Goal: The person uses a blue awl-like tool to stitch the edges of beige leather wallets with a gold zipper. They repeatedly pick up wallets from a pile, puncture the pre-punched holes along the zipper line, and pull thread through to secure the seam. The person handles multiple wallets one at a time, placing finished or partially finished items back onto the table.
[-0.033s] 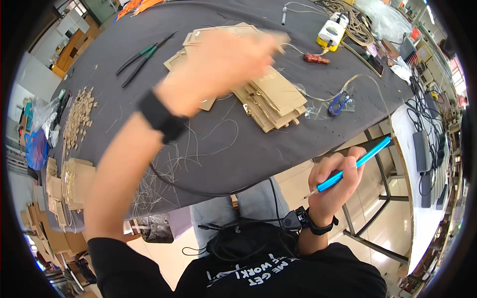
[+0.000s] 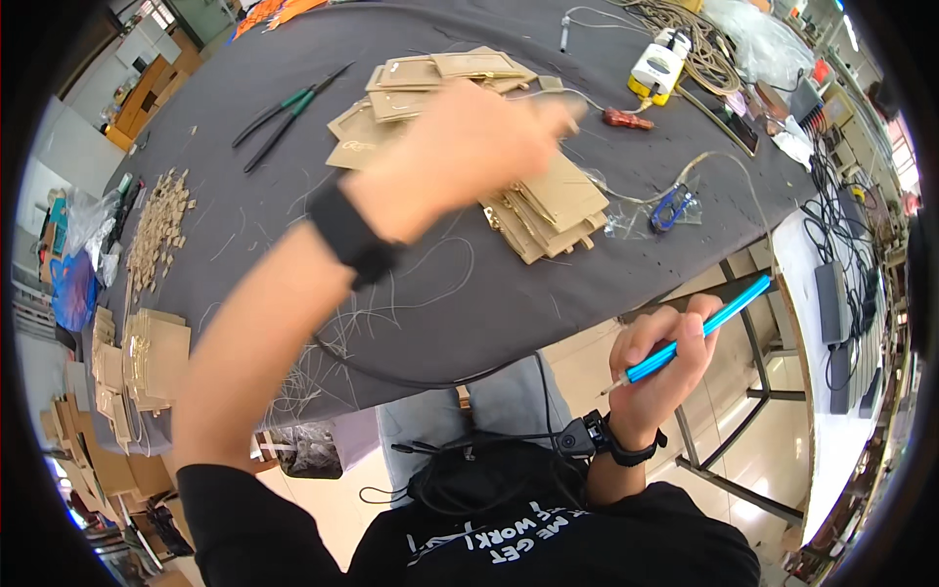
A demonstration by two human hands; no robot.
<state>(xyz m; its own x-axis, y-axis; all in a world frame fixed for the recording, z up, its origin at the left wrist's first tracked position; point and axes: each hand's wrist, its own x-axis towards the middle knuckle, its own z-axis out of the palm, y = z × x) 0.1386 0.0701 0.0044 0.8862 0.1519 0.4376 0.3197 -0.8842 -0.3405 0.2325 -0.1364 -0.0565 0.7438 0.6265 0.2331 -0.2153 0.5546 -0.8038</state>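
Note:
My left hand (image 2: 469, 147) is raised over the grey table (image 2: 626, 274), blurred, its fingers pointing right above a pile of flat tan cardboard pieces (image 2: 562, 201). I see nothing in it, but the blur hides the fingers. A black band (image 2: 354, 235) is on that wrist. My right hand (image 2: 655, 367) is off the table's near edge, over my lap, and grips a slim blue pen-shaped tool (image 2: 704, 333) with its tip pointing down-left.
More tan pieces (image 2: 440, 73) lie at the back, green-handled long pliers (image 2: 284, 112) to their left. A red-handled tool (image 2: 626, 119), a yellow-white device (image 2: 657, 64) and a small blue object (image 2: 670, 207) sit right. Loose wires and a black cable (image 2: 391, 377) run near the front edge.

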